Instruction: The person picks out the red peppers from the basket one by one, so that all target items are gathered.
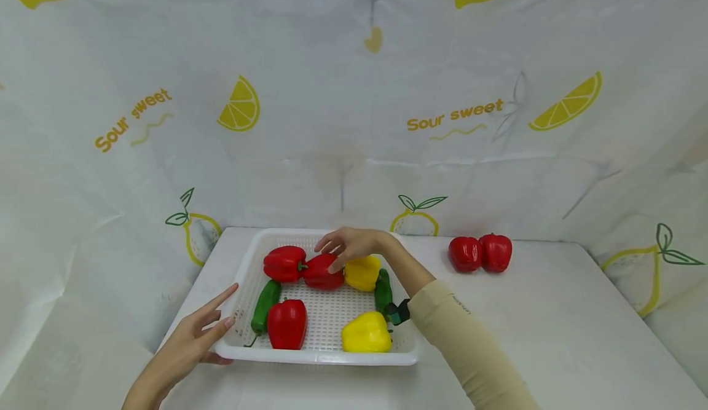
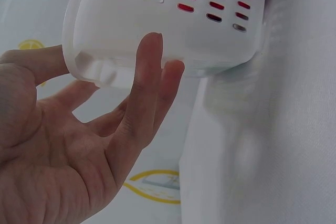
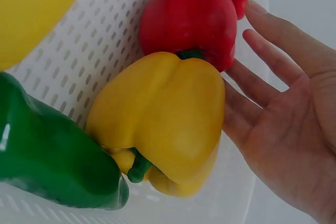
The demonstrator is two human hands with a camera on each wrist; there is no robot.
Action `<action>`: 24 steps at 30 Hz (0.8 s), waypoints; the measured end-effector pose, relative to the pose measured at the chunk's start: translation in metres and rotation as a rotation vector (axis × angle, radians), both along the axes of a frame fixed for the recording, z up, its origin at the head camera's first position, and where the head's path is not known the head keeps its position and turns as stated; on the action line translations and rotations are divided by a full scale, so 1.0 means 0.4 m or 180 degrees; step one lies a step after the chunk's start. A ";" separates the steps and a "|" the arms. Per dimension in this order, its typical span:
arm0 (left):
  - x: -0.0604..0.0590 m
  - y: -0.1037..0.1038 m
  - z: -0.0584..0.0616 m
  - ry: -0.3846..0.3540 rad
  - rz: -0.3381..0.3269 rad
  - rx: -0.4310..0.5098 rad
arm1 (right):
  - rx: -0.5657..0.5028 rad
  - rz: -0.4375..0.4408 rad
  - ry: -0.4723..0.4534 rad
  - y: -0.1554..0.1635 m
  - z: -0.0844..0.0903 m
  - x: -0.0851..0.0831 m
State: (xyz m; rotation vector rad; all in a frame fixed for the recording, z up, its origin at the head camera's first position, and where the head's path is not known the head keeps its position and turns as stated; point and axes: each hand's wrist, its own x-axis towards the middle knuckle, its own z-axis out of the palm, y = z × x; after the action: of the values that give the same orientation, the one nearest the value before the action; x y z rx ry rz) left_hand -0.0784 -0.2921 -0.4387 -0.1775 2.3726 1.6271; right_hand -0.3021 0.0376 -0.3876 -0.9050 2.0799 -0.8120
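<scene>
A white basket [image 1: 243, 287] is set on the counter [image 1: 553, 336]. The right hand [image 1: 351, 245] is held over the back of the basket, fingers spread, resting on a red pepper [image 1: 322, 273]. Just beside that pepper, a yellow pepper [image 1: 362, 273] is seen. The left hand [image 1: 190, 339] is kept flat and spread at the basket's front left corner, fingertips touching its wall. Two more red peppers [image 1: 480, 253] are left outside, to the right of the basket.
</scene>
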 end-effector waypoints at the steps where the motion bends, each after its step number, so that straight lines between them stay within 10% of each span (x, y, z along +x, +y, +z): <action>1: 0.000 0.000 0.000 -0.0001 0.0000 -0.0005 | 0.0050 -0.0007 0.0011 -0.002 -0.002 0.001; 24: -0.003 -0.002 -0.005 0.0031 0.0014 -0.0059 | 0.0185 0.0045 0.0230 -0.012 -0.009 0.023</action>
State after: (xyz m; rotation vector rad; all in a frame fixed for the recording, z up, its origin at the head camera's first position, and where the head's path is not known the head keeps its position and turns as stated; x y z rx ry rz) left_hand -0.0795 -0.2927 -0.4409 -0.1787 2.3970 1.6118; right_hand -0.2931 0.0329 -0.3913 -0.9288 2.1456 -0.7174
